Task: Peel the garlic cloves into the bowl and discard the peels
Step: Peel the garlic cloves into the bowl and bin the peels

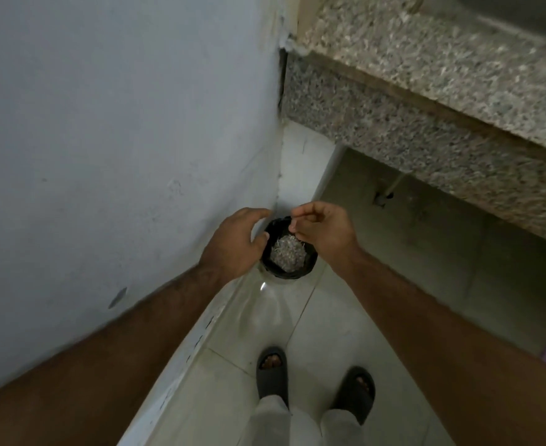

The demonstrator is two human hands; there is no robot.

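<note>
Head view, looking straight down past both forearms to the floor [345, 323], where a small bin lined with a black bag [289, 249] stands in the corner against the pale wall [120, 123]. Inside it lies a heap of papery garlic peels [288, 253], pale against the dark liner. Both hands are held above the bin's opening. The left hand [233, 243] is on the wall side, its fingers [258, 242] curved around something clear and hard to make out, possibly a glass bowl [267, 304] tipped toward the bin; a faint transparent outline and a bright glint show below the bin on the tiles. I cannot tell for sure what that clear thing is. The right hand [321, 226] hovers over the far edge of the bin, its fingers [297, 220] drawn together with the tips pinched just above the heap of peels; whether a scrap of peel sits between them is too small to tell. The peels lie directly beneath and between the two hands, apart from the fingertips. A speckled granite surface [442, 75] juts out at upper right. Two feet in dark slippers [273, 371] stand on the tiles below.
</note>
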